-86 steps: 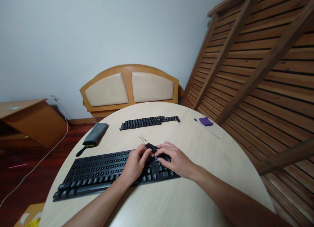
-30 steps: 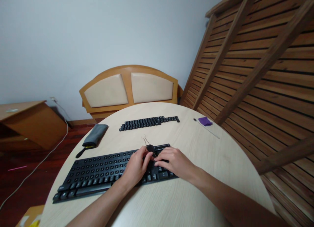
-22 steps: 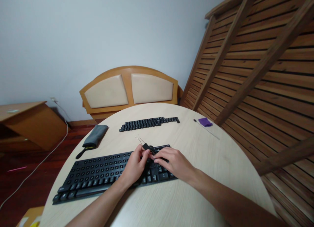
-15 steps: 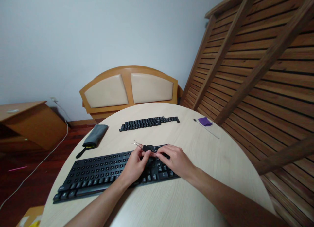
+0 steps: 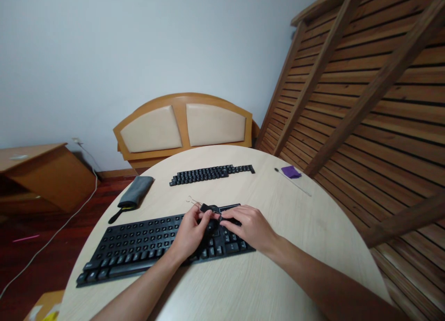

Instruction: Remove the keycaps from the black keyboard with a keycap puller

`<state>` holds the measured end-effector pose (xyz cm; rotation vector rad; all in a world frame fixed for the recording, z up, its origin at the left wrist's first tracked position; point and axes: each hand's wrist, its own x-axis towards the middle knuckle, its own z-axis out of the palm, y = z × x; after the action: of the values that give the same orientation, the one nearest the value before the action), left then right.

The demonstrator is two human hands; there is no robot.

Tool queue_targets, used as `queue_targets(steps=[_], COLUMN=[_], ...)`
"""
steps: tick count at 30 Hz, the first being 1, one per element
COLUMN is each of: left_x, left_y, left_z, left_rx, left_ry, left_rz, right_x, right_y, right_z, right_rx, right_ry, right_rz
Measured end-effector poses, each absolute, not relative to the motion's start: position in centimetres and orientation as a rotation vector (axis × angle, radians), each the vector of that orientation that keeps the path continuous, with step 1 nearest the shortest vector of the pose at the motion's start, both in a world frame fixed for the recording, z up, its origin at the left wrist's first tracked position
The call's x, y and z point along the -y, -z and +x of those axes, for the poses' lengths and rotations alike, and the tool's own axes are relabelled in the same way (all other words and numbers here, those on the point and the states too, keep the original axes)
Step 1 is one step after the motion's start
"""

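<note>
My left hand point(image 5: 191, 228) is closed around a keycap puller point(image 5: 206, 208), its black handle between the fingers and its thin wire prongs pointing left. Beside it, my right hand point(image 5: 248, 221) pinches a small black piece point(image 5: 221, 217), apparently a keycap, at the left fingertips; fingers partly hide it. Under both hands lies a black keyboard point(image 5: 135, 240). Its upper left rows show bare switches, while keycaps still sit on the front rows and on the right part. Farther back, several removed keycaps point(image 5: 201, 174) stand lined up in rows.
A grey pouch point(image 5: 135, 193) with a black strap lies at the left of the round table point(image 5: 295, 274). On the right are a purple cloth point(image 5: 290, 172) and a thin brush point(image 5: 294, 182). A headboard point(image 5: 182, 122) and slatted wooden panel point(image 5: 347, 108) stand behind.
The puller's wire prongs have shifted slightly left and up. Both hands stay together over the keyboard, and the small black piece between the fingertips shows more clearly.
</note>
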<state>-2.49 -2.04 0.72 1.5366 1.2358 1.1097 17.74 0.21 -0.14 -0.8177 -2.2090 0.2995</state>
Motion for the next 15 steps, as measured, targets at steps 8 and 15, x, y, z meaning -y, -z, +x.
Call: queue_targets(steps=[8,15], left_x=[1.9,2.1], left_y=[-0.2,-0.3], left_z=[-2.6,-2.5], left_rx=[-1.277,-1.285], left_ry=[-1.107,-1.074], left_rz=[1.554,1.580], right_x=[-2.2,-6.7], right_y=[-0.3,1.9], right_z=[19.7,23.4], right_rx=[2.016,1.935], right_ry=[-0.412,-0.430], right_rz=[-1.073,-1.292])
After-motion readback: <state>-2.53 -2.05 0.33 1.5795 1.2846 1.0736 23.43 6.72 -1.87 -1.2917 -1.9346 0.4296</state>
